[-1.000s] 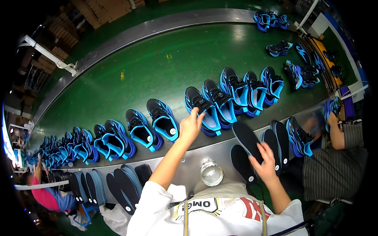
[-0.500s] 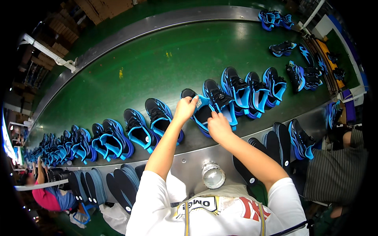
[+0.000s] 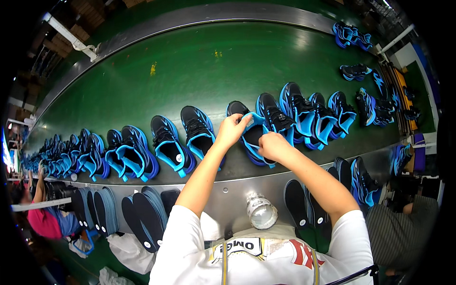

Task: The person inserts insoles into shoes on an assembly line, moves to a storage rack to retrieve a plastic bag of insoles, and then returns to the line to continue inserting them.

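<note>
A black and bright-blue sneaker (image 3: 253, 135) stands on the green belt in front of me, toe pointing away. My left hand (image 3: 231, 131) pinches the light-blue lining of its tongue near the top. Against the right side of the shoe opening, my right hand (image 3: 276, 146) is closed on the collar edge; its fingertips are partly hidden. The dark inside of the shoe shows between both hands. Close on the right is another sneaker (image 3: 275, 114), and to the left stands one (image 3: 197, 127) partly behind my left forearm.
A long row of matching sneakers (image 3: 128, 152) runs leftward along the belt (image 3: 190, 66). Stacked black insoles (image 3: 137, 213) and a clear plastic jar (image 3: 261, 213) sit on the metal ledge (image 3: 225, 190) nearest me. Another person (image 3: 47, 218) works at far left; someone in striped clothing (image 3: 403, 232) is at right.
Both hands stay on the same sneaker, the left at the tongue and the right at the collar. The whole view has shifted a little, and the hands sit slightly farther right in it.
</note>
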Demonstrator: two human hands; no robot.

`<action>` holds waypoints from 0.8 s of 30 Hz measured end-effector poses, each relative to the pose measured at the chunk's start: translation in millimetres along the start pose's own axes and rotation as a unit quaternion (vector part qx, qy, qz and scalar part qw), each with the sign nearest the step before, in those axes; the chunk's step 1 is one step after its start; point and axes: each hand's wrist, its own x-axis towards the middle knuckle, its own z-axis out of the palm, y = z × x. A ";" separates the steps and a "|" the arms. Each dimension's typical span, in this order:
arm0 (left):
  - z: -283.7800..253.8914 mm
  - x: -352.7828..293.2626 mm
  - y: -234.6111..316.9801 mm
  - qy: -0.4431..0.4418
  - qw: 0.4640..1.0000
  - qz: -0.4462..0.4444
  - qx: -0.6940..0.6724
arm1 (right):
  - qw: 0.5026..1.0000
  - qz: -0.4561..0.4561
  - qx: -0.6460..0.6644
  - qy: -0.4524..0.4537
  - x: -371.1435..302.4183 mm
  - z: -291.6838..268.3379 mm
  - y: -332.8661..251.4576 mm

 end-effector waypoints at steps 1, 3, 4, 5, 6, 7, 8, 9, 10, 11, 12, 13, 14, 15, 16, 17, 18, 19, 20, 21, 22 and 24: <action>-0.6 0.5 -0.7 -0.008 1.000 0.003 -0.005 | 1.000 -0.006 -0.027 0.015 4.2 5.8 0.6; -2.2 1.3 -1.4 -0.025 1.000 0.009 -0.014 | 0.996 -0.019 -0.080 0.046 7.7 17.2 -2.5; -2.5 0.9 -1.0 -0.022 1.000 0.010 -0.007 | 0.994 -0.037 -0.076 0.072 12.1 24.5 -3.4; -1.8 1.6 -0.8 -0.030 1.000 0.004 -0.002 | 0.991 -0.048 -0.075 0.100 18.1 31.0 -0.7; -0.8 2.5 -0.6 -0.039 0.999 -0.003 0.003 | 0.987 -0.059 -0.073 0.128 23.9 36.9 2.1; 0.8 3.7 -0.8 -0.048 0.999 -0.009 0.008 | 0.983 -0.069 -0.070 0.157 27.8 42.2 6.1; 0.6 3.6 -4.1 -0.039 0.999 0.001 0.010 | 0.984 -0.064 -0.084 0.140 29.1 45.3 4.5; 1.6 3.8 -7.4 -0.032 0.999 0.010 0.011 | 0.988 -0.059 -0.088 0.114 30.1 46.7 4.6; 2.2 3.6 -10.3 -0.024 0.999 0.020 0.013 | 0.990 -0.053 -0.091 0.088 31.3 46.3 5.9; 2.5 3.7 -9.9 -0.022 0.999 0.023 0.020 | 0.992 -0.046 -0.096 0.064 32.1 42.1 6.7; 2.6 3.4 -8.8 -0.020 0.999 0.026 0.026 | 0.994 -0.025 -0.106 -0.004 34.0 35.5 3.7; 3.0 3.2 -8.2 -0.018 0.999 0.028 0.033 | 0.988 -0.029 -0.147 -0.037 36.7 36.1 2.8; 2.9 4.1 -7.5 -0.028 0.999 0.020 0.041 | 0.979 -0.032 -0.188 -0.068 38.8 35.6 2.1; 2.1 5.0 -7.2 -0.037 0.998 0.013 0.049 | 0.968 -0.034 -0.229 -0.099 40.3 35.2 2.5; 1.4 6.2 -7.3 -0.046 0.997 0.005 0.057 | 0.962 -0.040 -0.248 -0.109 41.4 34.7 4.4; -0.3 7.0 -8.9 -0.053 0.997 0.002 0.054 | 0.955 -0.049 -0.267 -0.120 42.3 35.6 5.4; -1.7 8.8 -11.4 -0.060 0.997 -0.001 0.050 | 0.948 -0.057 -0.285 -0.131 43.6 36.8 6.4; -2.1 10.5 -14.3 -0.067 0.997 -0.003 0.047 | 0.948 -0.064 -0.288 -0.119 47.1 41.6 8.4; -0.5 12.0 -20.6 -0.025 0.999 0.031 0.037 | 0.948 -0.074 -0.292 -0.107 51.3 45.5 7.8; 2.7 13.5 -27.0 0.018 0.997 0.066 0.028 | 0.947 -0.083 -0.296 -0.096 54.8 48.4 8.1; 5.6 14.4 -32.9 0.061 0.993 0.101 0.020 | 0.935 -0.111 -0.311 -0.126 59.7 49.2 9.7; 8.8 7.7 -4.2 0.094 0.980 0.085 0.151 | 0.909 -0.154 -0.338 -0.189 65.1 43.7 16.8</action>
